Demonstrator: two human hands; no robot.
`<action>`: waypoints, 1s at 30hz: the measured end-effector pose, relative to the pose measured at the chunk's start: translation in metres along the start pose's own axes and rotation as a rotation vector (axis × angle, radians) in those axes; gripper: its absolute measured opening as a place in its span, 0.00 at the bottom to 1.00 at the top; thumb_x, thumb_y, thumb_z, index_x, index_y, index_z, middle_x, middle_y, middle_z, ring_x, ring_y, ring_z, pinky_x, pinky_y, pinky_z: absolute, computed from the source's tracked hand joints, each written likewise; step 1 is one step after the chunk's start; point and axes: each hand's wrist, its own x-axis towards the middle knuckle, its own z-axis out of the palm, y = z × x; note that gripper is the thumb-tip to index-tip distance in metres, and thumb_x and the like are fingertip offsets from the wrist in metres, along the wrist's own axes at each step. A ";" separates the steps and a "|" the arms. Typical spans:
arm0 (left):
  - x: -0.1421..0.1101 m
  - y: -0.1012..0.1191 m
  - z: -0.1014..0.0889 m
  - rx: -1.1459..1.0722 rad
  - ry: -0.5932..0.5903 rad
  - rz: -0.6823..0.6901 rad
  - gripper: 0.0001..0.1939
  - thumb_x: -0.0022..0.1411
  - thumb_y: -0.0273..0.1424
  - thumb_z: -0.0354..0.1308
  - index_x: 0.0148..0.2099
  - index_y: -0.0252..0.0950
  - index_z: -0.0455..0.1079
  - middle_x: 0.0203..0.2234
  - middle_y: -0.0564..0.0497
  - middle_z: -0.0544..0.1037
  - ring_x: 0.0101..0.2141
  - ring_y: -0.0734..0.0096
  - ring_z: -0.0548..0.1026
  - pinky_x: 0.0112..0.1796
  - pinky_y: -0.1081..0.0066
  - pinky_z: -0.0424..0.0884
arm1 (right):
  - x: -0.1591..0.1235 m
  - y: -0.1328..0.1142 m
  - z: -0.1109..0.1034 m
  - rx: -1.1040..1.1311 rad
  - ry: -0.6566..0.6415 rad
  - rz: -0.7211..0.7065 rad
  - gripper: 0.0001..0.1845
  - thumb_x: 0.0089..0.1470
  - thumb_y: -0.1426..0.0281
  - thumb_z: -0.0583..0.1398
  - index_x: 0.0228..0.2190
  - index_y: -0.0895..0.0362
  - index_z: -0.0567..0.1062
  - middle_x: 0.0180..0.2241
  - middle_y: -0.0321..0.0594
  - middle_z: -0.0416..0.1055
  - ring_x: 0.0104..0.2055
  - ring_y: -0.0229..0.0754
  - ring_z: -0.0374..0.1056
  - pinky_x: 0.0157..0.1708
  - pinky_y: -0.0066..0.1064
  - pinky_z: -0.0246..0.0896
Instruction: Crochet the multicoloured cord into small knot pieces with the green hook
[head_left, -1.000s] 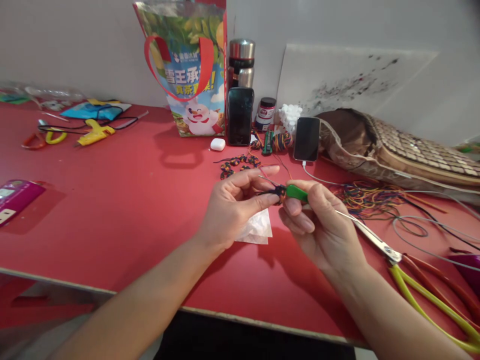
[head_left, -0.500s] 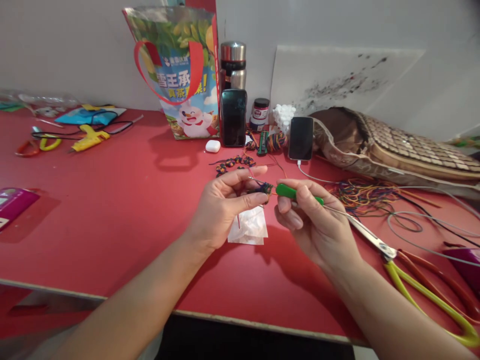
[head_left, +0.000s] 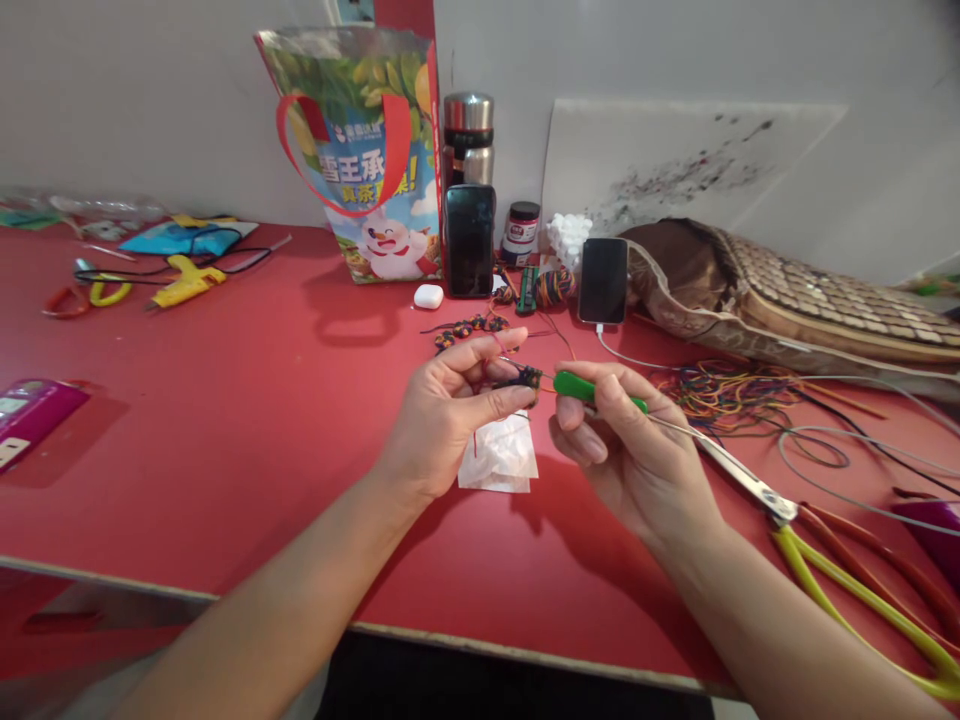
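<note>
Between the thumb and fingers of my left hand (head_left: 450, 405) is a small dark multicoloured piece of crochet (head_left: 529, 379), with a strand of pink yarn (head_left: 496, 345) crossing the raised index finger. My right hand (head_left: 637, 430) grips the green handle of a crochet hook (head_left: 577, 386), its thin metal shaft pointing left toward the piece. Whether the hook's tip sits inside a stitch is too small to tell. Beneath the hands lies a folded white paper (head_left: 499, 460). A row of small multicoloured crocheted pieces (head_left: 469, 328) rests just behind my left hand.
Large scissors (head_left: 780, 505) lie at right, beside a tangle of coloured yarn (head_left: 720, 395). Two phones stand at the back, one a cabled phone (head_left: 602, 282), near a printed bag (head_left: 386, 170) and a steel flask (head_left: 469, 130). A yellow glue gun (head_left: 187, 283) lies at left.
The view has shifted slightly, so the table things appear a little lower and further right. Both hands keep their hold, with the left index finger slightly changed in position.
</note>
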 end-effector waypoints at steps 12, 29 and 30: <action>-0.005 -0.006 0.007 -0.068 0.019 -0.016 0.29 0.43 0.23 0.81 0.50 0.44 0.84 0.27 0.57 0.82 0.31 0.74 0.80 0.37 0.72 0.76 | -0.006 0.006 0.005 0.040 -0.044 -0.047 0.07 0.59 0.63 0.71 0.39 0.51 0.86 0.26 0.35 0.77 0.20 0.32 0.61 0.24 0.29 0.63; -0.015 -0.003 0.016 0.280 0.136 0.063 0.43 0.52 0.29 0.76 0.70 0.35 0.69 0.27 0.57 0.78 0.25 0.77 0.70 0.28 0.71 0.64 | -0.009 0.023 -0.005 -0.410 0.094 -0.355 0.08 0.67 0.63 0.65 0.45 0.51 0.83 0.29 0.34 0.75 0.27 0.35 0.68 0.28 0.30 0.66; -0.015 -0.004 0.016 0.275 0.130 0.059 0.43 0.52 0.30 0.76 0.69 0.36 0.69 0.28 0.57 0.77 0.26 0.77 0.71 0.28 0.72 0.64 | -0.010 0.025 -0.004 -0.481 0.129 -0.390 0.09 0.67 0.64 0.65 0.45 0.51 0.83 0.29 0.34 0.75 0.27 0.35 0.67 0.29 0.31 0.66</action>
